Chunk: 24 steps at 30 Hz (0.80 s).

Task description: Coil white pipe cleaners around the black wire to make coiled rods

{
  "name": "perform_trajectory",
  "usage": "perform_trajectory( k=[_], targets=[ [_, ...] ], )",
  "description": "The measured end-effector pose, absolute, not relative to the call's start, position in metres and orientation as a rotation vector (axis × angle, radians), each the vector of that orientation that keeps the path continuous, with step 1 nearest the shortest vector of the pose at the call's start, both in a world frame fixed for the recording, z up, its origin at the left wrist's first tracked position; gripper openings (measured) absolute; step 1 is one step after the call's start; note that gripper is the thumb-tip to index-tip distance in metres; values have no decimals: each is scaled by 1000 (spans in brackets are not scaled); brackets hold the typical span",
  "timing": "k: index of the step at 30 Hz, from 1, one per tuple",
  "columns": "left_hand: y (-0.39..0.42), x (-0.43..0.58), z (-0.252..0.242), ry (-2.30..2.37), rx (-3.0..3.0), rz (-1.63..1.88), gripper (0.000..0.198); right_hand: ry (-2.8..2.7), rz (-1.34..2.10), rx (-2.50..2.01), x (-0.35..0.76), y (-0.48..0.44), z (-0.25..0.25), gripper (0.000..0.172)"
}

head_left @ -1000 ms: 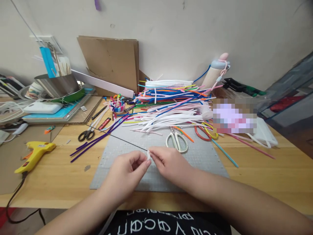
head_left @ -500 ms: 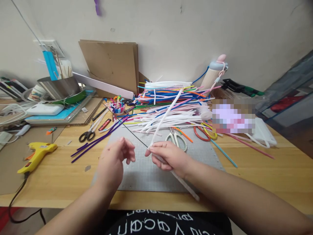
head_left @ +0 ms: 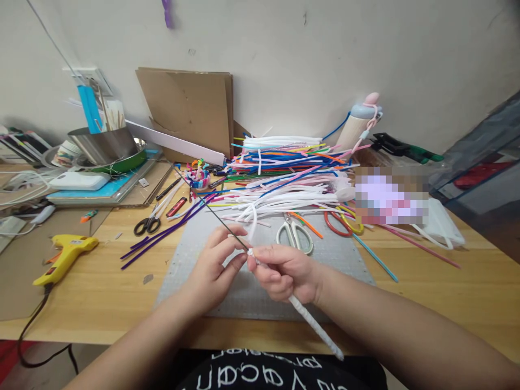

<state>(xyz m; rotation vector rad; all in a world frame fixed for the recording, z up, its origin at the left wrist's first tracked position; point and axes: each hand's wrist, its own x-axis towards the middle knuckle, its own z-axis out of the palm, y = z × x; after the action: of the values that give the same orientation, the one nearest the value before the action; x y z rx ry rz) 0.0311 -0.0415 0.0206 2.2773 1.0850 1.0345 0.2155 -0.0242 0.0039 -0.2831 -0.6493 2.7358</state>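
My right hand is closed around a white-wrapped stick, whose covered end slants down to the lower right past my palm. From its upper end a thin dark wire runs bare toward the upper left. My left hand is at that junction, thumb and fingers curled together around the wire, seemingly pinching a white pipe cleaner. Part of this pipe cleaner arches up behind the fingertips; the exact grip is partly hidden. Beneath both hands lies a grey cutting mat.
Behind the mat is a heap of colored pipe cleaners. White-handled scissors lie on the mat. Black scissors, purple pipe cleaners and a yellow glue gun are at left. A bottle stands by the wall.
My left hand has moved right from beside the wire to the junction, its fingers now closing there. The white pipe cleaner, previously straight up to the right, is bent down behind the fingers.
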Motion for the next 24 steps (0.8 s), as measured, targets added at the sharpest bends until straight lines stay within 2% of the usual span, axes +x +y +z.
perform_trajectory(
  k=[5,11,15,19,24],
  targets=[
    [-42,32,19,1177,2331,1090,10,-600,2716,-345,215,-25,5,18],
    [-48,32,17,1359,2245,889,13,-857,2298,-634,205,-32,7,14],
    [-54,29,23,1442,2469,844,13,-1109,2019,-844,200,-36,8,19],
    [-55,27,41,1404,2875,578,16,-1529,1593,-1072,200,-39,9,25],
    [-44,35,66,957,3202,-86,10,-2274,693,-1185,202,-51,4,19]
  ],
)
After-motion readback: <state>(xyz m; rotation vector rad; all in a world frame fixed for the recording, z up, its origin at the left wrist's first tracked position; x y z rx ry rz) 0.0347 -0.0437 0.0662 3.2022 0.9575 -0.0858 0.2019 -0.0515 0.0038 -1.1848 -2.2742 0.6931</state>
